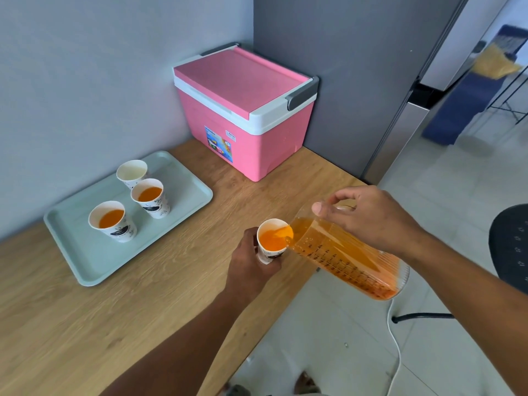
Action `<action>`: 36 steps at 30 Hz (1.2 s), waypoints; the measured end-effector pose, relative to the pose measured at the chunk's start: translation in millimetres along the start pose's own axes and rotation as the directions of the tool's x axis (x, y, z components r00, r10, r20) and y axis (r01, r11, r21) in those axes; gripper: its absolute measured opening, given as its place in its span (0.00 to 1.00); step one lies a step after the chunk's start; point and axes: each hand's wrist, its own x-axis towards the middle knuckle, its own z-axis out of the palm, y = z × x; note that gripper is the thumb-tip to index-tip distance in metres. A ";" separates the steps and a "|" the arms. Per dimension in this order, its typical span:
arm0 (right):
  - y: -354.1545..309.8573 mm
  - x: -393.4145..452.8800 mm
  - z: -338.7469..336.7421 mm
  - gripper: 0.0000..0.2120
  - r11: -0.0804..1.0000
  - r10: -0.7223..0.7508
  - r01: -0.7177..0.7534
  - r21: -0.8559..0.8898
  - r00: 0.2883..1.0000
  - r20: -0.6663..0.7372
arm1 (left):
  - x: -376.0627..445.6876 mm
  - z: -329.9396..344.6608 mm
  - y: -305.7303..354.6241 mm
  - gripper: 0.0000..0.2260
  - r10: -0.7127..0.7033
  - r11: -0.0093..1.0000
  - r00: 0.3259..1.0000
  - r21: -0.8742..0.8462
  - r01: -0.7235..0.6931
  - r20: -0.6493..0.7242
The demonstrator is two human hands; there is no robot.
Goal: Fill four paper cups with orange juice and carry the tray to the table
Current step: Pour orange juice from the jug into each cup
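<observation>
My left hand [251, 264] grips a paper cup [273, 238] near the counter's front edge. My right hand [371, 215] holds a clear measuring pitcher [348, 261] of orange juice, tilted with its spout over the cup; juice runs into it. On the pale green tray [85, 261] at the left stand two cups with juice [113, 221] [151, 197] and one empty cup [132, 172] at the back.
A pink cooler box [245, 110] sits at the back of the wooden counter [100, 324], against a grey fridge [357, 81]. A dark chair [511, 247] and a white cable [395, 352] are on the tiled floor to the right.
</observation>
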 end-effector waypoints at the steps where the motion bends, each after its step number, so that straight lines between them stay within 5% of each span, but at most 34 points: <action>1: -0.5 0.3 1.1 0.26 1.000 -0.005 0.005 0.000 1.000 -0.001 | -0.4 -0.9 -0.8 0.35 -0.007 1.000 1.000 -0.004 0.007 -0.003; 16: -37.2 2.0 40.4 0.27 0.987 -0.064 0.058 0.149 0.997 0.038 | -15.7 -52.9 -29.9 0.34 -0.065 0.998 0.987 0.006 0.067 -0.146; 20: -55.3 1.7 58.8 0.19 0.966 -0.069 0.058 0.254 0.997 0.038 | -20.8 -76.5 -40.3 0.34 -0.097 0.995 0.972 0.017 0.103 -0.213; 36: -137.9 10.7 146.0 0.18 0.757 -0.085 0.075 0.649 0.996 -0.016 | -64.7 -196.5 -89.4 0.30 -0.247 0.960 0.817 -0.016 0.280 -0.522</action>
